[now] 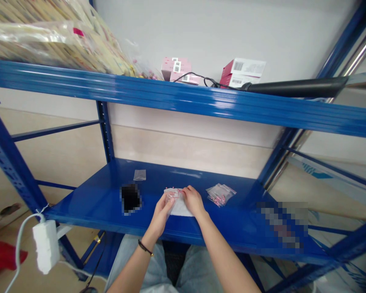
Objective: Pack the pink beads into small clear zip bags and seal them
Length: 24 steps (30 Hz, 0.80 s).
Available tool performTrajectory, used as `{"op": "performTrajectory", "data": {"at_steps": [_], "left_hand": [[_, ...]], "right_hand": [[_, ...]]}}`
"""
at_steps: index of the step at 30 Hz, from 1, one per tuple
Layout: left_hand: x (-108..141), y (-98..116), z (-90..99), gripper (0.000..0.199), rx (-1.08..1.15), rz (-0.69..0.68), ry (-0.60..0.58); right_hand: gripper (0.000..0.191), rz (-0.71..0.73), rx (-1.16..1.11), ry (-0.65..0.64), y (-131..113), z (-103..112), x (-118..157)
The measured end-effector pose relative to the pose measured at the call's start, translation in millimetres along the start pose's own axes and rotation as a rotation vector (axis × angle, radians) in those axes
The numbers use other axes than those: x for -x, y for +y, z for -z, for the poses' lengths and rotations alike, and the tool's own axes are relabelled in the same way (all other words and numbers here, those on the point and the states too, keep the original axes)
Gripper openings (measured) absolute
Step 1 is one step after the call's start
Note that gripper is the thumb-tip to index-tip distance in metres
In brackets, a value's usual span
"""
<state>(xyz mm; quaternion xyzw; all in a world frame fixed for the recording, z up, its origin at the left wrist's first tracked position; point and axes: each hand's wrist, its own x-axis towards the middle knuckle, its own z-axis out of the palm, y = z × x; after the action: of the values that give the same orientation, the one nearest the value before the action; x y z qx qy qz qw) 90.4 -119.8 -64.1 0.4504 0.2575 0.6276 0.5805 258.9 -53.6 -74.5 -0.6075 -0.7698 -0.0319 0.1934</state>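
On the blue lower shelf, a white cloth or paper lies between my hands. My left hand is closed on a small clear bag at the left part of the white sheet. My right hand has its fingers bent together at the sheet's upper right, beside small red items; what its fingertips hold is too small to make out. A few tiny red beads show just behind the sheet. To the right lies a pile of clear bags with red and pink pieces.
An empty-looking clear bag and a blurred-out black object lie at the left. A pixelated item is at the right. Above runs a shelf beam, with pink boxes behind. A white power strip hangs at the left.
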Motion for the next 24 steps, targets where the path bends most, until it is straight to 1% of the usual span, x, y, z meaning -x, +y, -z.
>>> {"op": "performTrajectory", "data": {"at_steps": [5,10,11,13,15,17,20,24], "left_hand": [[1,1,-1.1,0.039,-0.016,0.012,-0.009],[1,2,0.9,0.033,-0.100,-0.014,-0.026],[0,1,1.6,0.033,-0.111,-0.016,-0.038],[0,-1,3.2,0.032,-0.123,-0.016,-0.063],[-1,-4,4.6,0.032,-0.129,-0.019,-0.069],[-2,-6,5.7,0.032,-0.131,-0.022,-0.073],[-2,-7,5.7,0.036,-0.118,-0.014,-0.083],[-1,-3,1.5,0.043,-0.089,0.012,-0.062]], "right_hand": [[0.023,-0.002,-0.089,0.048,2,2,0],[0.026,-0.001,-0.238,0.140,4,19,3],[0.026,0.015,-0.304,0.153,4,24,4],[0.023,0.072,-0.507,0.165,0,36,8],[0.019,0.148,-0.724,0.139,-6,48,12],[0.015,0.217,-0.818,0.078,-14,60,13],[0.013,0.296,-0.790,-0.003,-23,75,11],[0.015,0.375,-0.717,-0.074,-32,85,6]]}}
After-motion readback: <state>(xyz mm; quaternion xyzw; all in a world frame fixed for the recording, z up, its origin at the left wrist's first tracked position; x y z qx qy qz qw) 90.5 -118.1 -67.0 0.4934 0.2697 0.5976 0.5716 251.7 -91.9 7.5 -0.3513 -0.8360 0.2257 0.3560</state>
